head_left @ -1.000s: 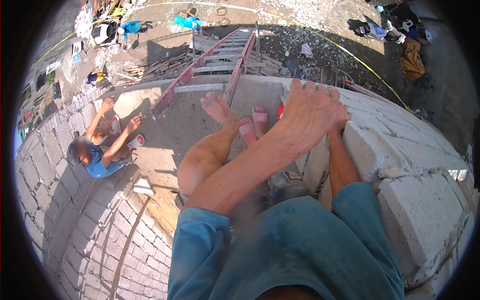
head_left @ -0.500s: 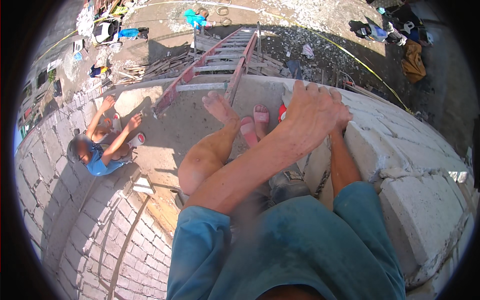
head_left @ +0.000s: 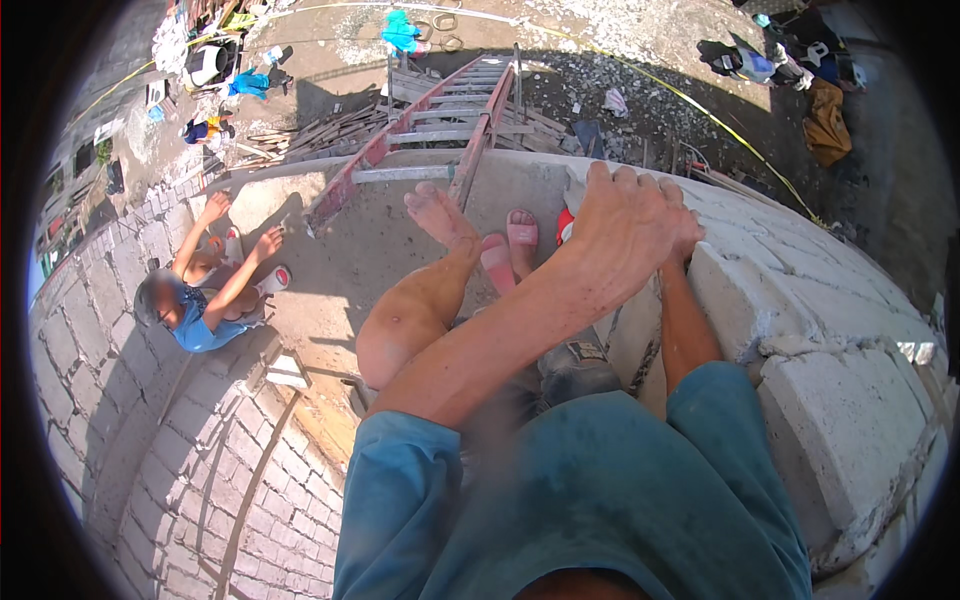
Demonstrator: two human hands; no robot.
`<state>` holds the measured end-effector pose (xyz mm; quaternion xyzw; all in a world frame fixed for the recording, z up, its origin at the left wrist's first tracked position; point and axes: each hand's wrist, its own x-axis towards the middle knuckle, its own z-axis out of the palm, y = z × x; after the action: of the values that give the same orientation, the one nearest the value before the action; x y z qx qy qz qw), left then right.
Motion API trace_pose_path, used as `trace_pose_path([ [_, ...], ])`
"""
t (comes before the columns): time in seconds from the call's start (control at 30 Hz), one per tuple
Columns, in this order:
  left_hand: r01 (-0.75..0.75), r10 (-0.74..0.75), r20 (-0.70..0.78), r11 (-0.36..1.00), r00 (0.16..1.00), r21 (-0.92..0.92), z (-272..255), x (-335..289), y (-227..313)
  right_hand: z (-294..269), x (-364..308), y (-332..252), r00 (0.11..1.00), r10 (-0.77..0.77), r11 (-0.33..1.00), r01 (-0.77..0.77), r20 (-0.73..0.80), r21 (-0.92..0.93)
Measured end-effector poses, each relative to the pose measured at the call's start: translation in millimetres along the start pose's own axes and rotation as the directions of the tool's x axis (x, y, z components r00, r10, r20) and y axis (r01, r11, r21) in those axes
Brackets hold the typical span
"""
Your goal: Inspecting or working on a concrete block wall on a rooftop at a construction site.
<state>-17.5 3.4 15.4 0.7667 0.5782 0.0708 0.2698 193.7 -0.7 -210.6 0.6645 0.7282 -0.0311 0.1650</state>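
My left hand reaches across my body to the right, beside the top of a grey block wall. Its fingers are bent and pressed close together, and what lies under them is hidden. Just behind it, my right hand is tucked against the left one, mostly covered by it, so its fingers hardly show. Both hands are next to the broken end of the wall. Below them are a bare foot, a foot in a pink slide sandal and another pink sandal.
A red ladder leans on the ledge's far edge, above ground with planks and rubble. At left, a co-worker in blue sits with both arms raised. Yellow tape crosses below. A large block stands at right.
My hands and the seated co-worker stay in place. On the ground far below, people in teal and blue clothing have shifted slightly.
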Motion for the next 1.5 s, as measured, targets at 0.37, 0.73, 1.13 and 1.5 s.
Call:
trace_pose_path([
  [0.37, 0.021, -0.021, 0.017, 1.0, 1.0, -0.001, -2, 3, 0, 1, 0, 2, 1.0, 0.014, 1.0, -0.014, 0.022, -0.011],
  [0.73, 0.005, -0.006, -0.013, 1.0, 1.0, -0.011, -6, 2, -1, -1, 0, 0, 1.0, 0.018, 1.0, -0.018, 0.019, -0.006],
  [1.13, -0.012, 0.012, -0.027, 1.0, 1.0, 0.012, -6, 2, -1, -11, 0, -2, 0.997, 0.022, 0.999, -0.021, 0.072, -0.024],
  [1.5, 0.015, -0.015, -0.006, 1.0, 1.0, 0.012, -4, 1, -2, -8, 0, -3, 0.999, 0.0, 0.999, 0.002, 0.046, -0.041],
])
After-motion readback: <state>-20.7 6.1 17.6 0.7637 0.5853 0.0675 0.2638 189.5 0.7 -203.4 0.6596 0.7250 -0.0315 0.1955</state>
